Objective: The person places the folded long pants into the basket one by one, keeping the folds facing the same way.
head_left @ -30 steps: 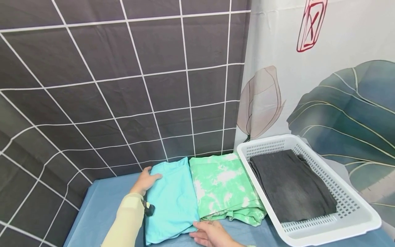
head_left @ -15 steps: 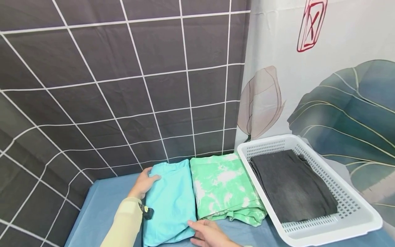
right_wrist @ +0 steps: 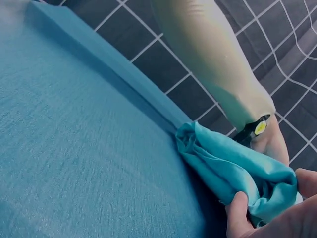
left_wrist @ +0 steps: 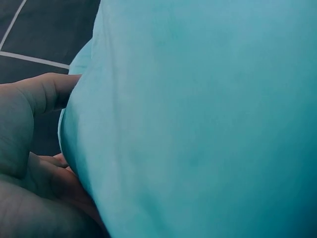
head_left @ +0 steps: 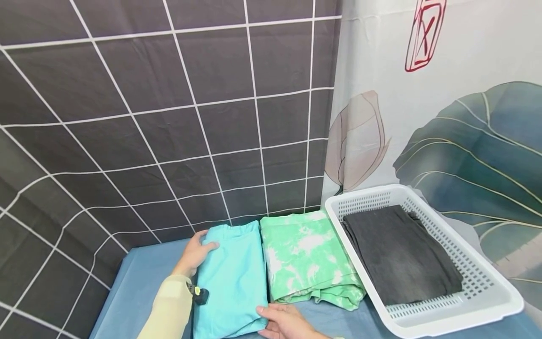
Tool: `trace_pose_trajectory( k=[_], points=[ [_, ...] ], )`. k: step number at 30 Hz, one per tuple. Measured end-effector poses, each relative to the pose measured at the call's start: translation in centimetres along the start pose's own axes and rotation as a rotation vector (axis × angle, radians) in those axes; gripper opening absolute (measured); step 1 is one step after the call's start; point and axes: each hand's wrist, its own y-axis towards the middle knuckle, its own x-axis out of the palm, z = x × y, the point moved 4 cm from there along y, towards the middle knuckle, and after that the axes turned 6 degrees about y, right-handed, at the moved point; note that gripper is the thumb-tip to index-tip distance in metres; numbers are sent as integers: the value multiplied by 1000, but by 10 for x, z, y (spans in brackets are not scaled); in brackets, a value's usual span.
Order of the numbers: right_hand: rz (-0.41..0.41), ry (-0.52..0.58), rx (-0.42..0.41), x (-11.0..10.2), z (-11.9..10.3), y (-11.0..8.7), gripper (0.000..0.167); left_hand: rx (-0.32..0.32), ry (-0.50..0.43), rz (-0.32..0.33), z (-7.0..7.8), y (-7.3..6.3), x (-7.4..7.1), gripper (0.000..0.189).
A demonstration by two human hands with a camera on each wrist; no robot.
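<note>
A folded turquoise garment (head_left: 233, 278) lies on the blue-covered table. My left hand (head_left: 195, 252) holds its far left edge, with the thumb on top. In the left wrist view, the thumb (left_wrist: 52, 90) meets the turquoise fabric (left_wrist: 198, 119) and the other fingers go partly out of sight behind it. At the near right corner, my right hand (head_left: 288, 322) grips the garment between thumb and fingers. The right wrist view shows the layered folded edge (right_wrist: 233, 168) of the garment between the right thumb and a finger (right_wrist: 238, 213).
A green-and-white tie-dye folded cloth (head_left: 311, 254) lies close to the right of the turquoise garment. Beyond it stands a white perforated basket (head_left: 482, 306) with folded dark grey clothing (head_left: 400, 254) inside. A dark grid-patterned curtain (head_left: 169, 117) hangs along the back and left.
The turquoise garment has shifted slightly left and toward me, both hands moving with it. A narrow gap now shows between it and the green cloth.
</note>
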Motion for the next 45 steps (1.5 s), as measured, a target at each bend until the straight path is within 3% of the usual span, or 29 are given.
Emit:
trace_pose_trajectory(
  k=[9,18,28,34,45],
  points=[
    [-8,17,-47,0,-9,-6,75,8,-37,-2,6,-5,-6,71],
    [-12,18,-87,-1,-18,-10,77,24,-1,6,18,-10,-13,71],
    [-69,10,-156,-1,-31,-18,73,38,-1,18,41,-17,-22,74],
    [-35,8,-179,-1,-42,-25,84,55,-34,14,59,-24,-28,74],
    [-8,27,-239,-11,-65,-53,84,100,-89,-3,91,-30,-25,74]
  ],
)
